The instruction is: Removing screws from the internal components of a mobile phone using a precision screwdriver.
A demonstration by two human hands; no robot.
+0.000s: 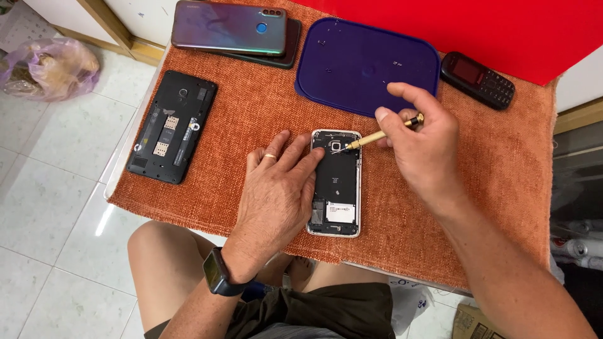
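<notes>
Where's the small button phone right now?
In the head view, the small button phone lies at the upper right of the orange cloth, just right of the blue lid and beyond the right hand holding the screwdriver.

left hand (pixel 276 188): palm down, fingers spread flat | right hand (pixel 421 141): fingers pinched, wrist raised

Opened phone (pixel 336 183): laid on the cloth (pixel 251 107) near its front edge, between left hand (pixel 276 191) and right hand (pixel 421 147). Screwdriver (pixel 377 136): tip set on the phone's top end. Lid (pixel 367 63): placed behind. Keypad phone (pixel 477 80): right of the lid. Backless phone (pixel 173 125): far left. Stacked phones (pixel 235 31): rear left.
</notes>
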